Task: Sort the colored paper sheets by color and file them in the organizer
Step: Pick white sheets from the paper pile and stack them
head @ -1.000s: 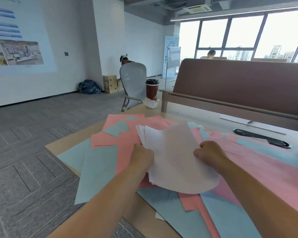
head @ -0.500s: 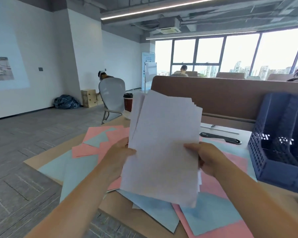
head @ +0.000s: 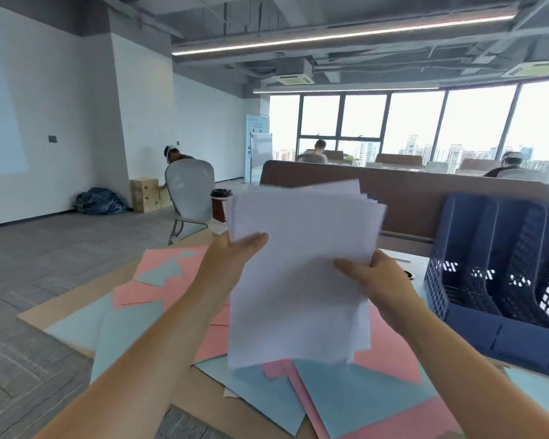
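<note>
A stack of white sheets [head: 301, 280] stands upright above the desk, held by both hands. My left hand [head: 235, 258] grips its left edge, thumb across the front. My right hand [head: 371, 280] grips the right edge, thumb on the front. Pink sheets [head: 168, 264] and light blue sheets [head: 127, 331] lie scattered and overlapping on the wooden desk [head: 61, 307] beneath. A dark blue mesh organizer [head: 501, 280] with upright slots stands on the desk at the right, close to my right hand. Its visible slots look empty.
A brown partition [head: 425, 201] runs along the desk's far side. A coffee cup [head: 220, 204] stands at the far left corner, a grey chair [head: 189, 198] behind it. People sit at desks further back. The desk's left edge drops to carpeted floor.
The white stack went from lying low over the coloured sheets to standing upright in both hands. My view rose and swung right, bringing the blue organizer into sight.
</note>
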